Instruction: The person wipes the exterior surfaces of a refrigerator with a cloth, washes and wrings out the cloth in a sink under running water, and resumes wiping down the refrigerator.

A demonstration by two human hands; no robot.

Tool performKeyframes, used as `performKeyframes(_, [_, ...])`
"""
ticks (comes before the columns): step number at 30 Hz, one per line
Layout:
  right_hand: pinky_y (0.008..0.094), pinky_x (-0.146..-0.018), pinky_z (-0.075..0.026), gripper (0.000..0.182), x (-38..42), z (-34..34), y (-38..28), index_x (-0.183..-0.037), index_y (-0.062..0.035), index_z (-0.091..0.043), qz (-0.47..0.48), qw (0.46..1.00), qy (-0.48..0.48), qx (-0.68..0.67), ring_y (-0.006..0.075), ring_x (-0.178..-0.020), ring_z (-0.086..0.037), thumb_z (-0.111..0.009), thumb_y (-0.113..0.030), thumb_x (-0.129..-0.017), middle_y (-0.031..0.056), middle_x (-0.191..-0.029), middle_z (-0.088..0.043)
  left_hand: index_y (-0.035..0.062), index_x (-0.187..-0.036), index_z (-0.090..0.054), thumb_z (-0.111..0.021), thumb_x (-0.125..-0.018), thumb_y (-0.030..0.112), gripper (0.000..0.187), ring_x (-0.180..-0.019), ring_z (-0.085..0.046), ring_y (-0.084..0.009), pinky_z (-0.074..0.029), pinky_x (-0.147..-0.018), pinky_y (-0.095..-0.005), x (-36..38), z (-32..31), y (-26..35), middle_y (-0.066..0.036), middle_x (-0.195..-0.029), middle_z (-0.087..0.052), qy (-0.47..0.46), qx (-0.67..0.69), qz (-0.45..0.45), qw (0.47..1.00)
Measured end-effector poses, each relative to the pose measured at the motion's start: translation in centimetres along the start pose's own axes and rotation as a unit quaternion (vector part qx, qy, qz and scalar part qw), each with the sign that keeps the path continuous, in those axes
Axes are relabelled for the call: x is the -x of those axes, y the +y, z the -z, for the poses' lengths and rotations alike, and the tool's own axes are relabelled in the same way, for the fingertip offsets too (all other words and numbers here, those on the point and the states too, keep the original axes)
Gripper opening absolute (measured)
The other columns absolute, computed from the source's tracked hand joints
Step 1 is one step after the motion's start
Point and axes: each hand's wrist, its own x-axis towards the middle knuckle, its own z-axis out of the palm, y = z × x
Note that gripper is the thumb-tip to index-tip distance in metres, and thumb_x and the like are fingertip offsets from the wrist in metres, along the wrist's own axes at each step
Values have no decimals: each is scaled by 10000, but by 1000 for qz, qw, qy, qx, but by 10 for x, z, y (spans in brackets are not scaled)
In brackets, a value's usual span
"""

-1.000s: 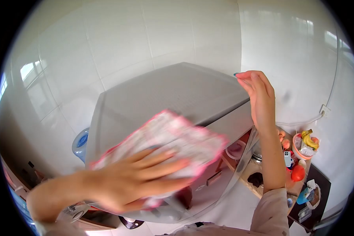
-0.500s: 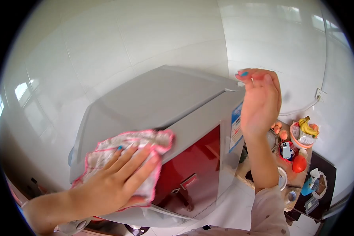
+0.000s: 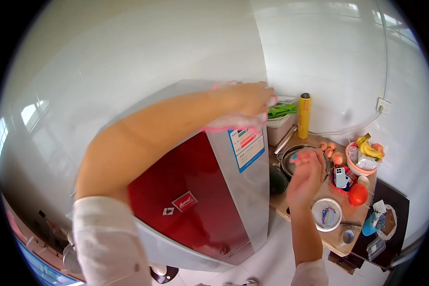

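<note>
My left hand (image 3: 253, 99) is stretched across to the far right corner of the fridge's grey top, pressing on a white cloth with a pink edge (image 3: 231, 123). The forearm hides much of the fridge top. Below it is the fridge's red door (image 3: 190, 190) with small stickers, beside a blue and white label (image 3: 247, 148) on the grey side. My right hand (image 3: 307, 174) hangs raised in front of a metal pot (image 3: 291, 155), palm toward me, fingers bent over. Nothing shows in it, though its fingertips are partly blurred.
A wooden table (image 3: 341, 243) stands right of the fridge, bearing a yellow tube (image 3: 304, 116), eggs, a fruit basket (image 3: 364, 162), a phone (image 3: 340, 177), a red round object (image 3: 358, 194) and a white plate (image 3: 327, 228). A dark low table (image 3: 395, 238) lies beyond.
My left hand and the cloth have moved from the fridge's front left to its far right corner. My right hand has come lower. The view has shifted, showing more of the red door and table.
</note>
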Motion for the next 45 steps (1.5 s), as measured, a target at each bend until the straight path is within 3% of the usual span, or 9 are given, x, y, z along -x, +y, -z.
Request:
performKeyframes(4, [258, -656, -366, 156, 18, 26, -5, -758, -16, -477, -31, 999, 28, 18, 137, -682, -448, -428, -134, -847, 59, -732, -475, 135, -1309, -298, -538, -756, 266, 617, -1225, -315, -320, -324, -954, -385, -38, -27, -24, -139, -1394, -196, 52, -16, 1, 998])
performKeyframes(16, [275, -629, -375, 151, 52, -29, 13, -744, -28, -479, -146, 987, -60, -31, 140, -652, -455, -447, -139, -841, 55, -712, -488, 210, -1366, -142, -597, -771, 210, 749, -1265, -257, -278, -226, -988, -507, 249, -59, 1, -115, -1391, -225, 145, 28, 95, 985])
performKeyframes(23, [272, -613, -378, 152, 79, -51, 34, -727, -25, -474, -220, 967, -113, -60, 150, -616, -453, -449, -132, -833, 68, -684, -489, 81, -1212, -423, -546, -794, 215, 456, -1024, -508, -313, -409, -856, -384, 373, -112, 16, -127, -1150, -514, 259, -50, 351, 898])
performKeyframes(29, [270, -600, -362, 175, 84, -52, 41, -695, -53, -446, -236, 962, -129, -47, 143, -591, -434, -440, -154, -838, 55, -658, -454, -49, -906, -584, -524, -726, 117, 253, -845, -576, -366, -444, -814, -368, 393, -154, 1, -220, -925, -593, 491, 9, 337, 803])
performKeyframes(31, [270, -592, -360, 180, 83, -51, 38, -692, -50, -440, -205, 971, -123, -11, 142, -591, -432, -434, -151, -840, 55, -657, -455, -74, -859, -583, -509, -708, 131, 265, -849, -587, -350, -430, -844, -400, 395, -160, -11, -225, -896, -605, 551, 75, 222, 801])
performKeyframes(35, [264, -588, -355, 166, 83, -48, 44, -706, -52, -434, -168, 975, -143, -2, 133, -600, -408, -425, -146, -843, 50, -654, -444, -105, -823, -599, -436, -734, 278, 426, -883, -590, -341, -397, -895, -431, 397, -161, -27, -223, -895, -617, 562, 168, 121, 801])
performKeyframes(41, [277, -587, -354, 186, 92, -68, 43, -701, -51, -418, -140, 976, -165, 15, 141, -596, -393, -420, -174, -840, 54, -654, -423, -83, -815, -619, -349, -761, 502, 646, -911, -584, -314, -399, -899, -395, 391, -158, -51, -175, -907, -630, 520, 180, 197, 811])
performKeyframes(44, [286, -584, -367, 175, 99, -82, 44, -690, -34, -418, -95, 980, -175, -2, 163, -585, -395, -417, -139, -830, 83, -643, -431, -54, -911, -620, -284, -806, 525, 678, -940, -573, -288, -382, -897, -349, 389, -164, -77, -158, -976, -616, 511, 295, 90, 802])
performKeyframes(45, [286, -584, -367, 175, 102, -86, 44, -690, -34, -418, -91, 981, -172, 2, 163, -585, -395, -417, -139, -830, 83, -643, -431, -47, -950, -611, -247, -839, 523, 685, -970, -558, -290, -345, -930, -352, 387, -161, -74, -150, -998, -611, 415, 139, 281, 854])
